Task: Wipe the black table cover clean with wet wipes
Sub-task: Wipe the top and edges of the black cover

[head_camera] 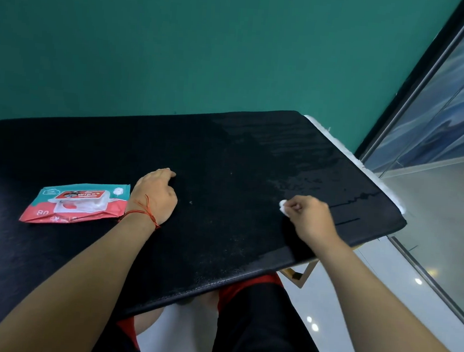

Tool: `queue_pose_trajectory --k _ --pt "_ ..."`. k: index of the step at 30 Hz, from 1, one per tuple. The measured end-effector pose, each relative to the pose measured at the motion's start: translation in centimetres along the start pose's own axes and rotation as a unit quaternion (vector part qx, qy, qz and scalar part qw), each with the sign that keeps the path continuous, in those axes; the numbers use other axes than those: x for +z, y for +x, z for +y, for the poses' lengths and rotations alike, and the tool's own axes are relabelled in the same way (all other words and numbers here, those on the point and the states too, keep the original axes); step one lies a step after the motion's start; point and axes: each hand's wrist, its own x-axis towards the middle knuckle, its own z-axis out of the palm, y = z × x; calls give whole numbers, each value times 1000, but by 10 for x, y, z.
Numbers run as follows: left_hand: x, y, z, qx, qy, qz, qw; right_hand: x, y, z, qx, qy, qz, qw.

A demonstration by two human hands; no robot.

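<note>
One pack of wet wipes (77,202), one loose wet wipe (282,206) and two bare hands are on view, all over a single black table cover (226,161).

The right hand (309,219) is curled almost into a fist, fingers folded in and pinching the small white wipe, which sticks out at the knuckle side of that hand and appears to touch the cover. The left hand (155,196) is loosely open, palm down, its fingers bent with the tips resting on the cover; it holds nothing. A red string bracelet (144,213) circles that wrist. The pack lies flat just outside the left hand, close against the wrist, its white flap lid shut; it is teal and coral with the figure 80 on the near corner.

The cover spreads over the bench. Beyond and outward of the right hand it shows a dull grey sheen with ragged streaked edges; between the two hands it is matte black with pale specks. A white edge (354,157) peeps out along the cover's side past the right hand. A teal wall (180,46) rises behind the bench, a glass panel (452,110) in a dark frame stands outward of the right hand, and a glossy pale floor (383,285) lies below.
</note>
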Motion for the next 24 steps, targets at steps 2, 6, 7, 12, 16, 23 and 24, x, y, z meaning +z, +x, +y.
queue_pose_trajectory --k 2,6,7,12,16,23,24 --pt "0 0 -1 3 -1 1 1000 -7 15 17 31 -2 22 999" --pt "0 1 1 4 4 1 1000 2 8 17 17 -34 31 999" --pt "0 0 1 3 5 1 1000 7 0 10 6 -33 28 999" --pt "0 1 0 3 9 -2 1000 40 -76 -47 -62 -30 20 997" --pt "0 0 0 10 7 -1 1000 72 -142 -94 -153 49 -7 987" --pt "1 1 -3 9 3 3 1000 94 -191 -122 -244 109 -83 960" --pt "2 1 -2 10 2 4 1000 91 -186 -115 -238 118 -81 961"
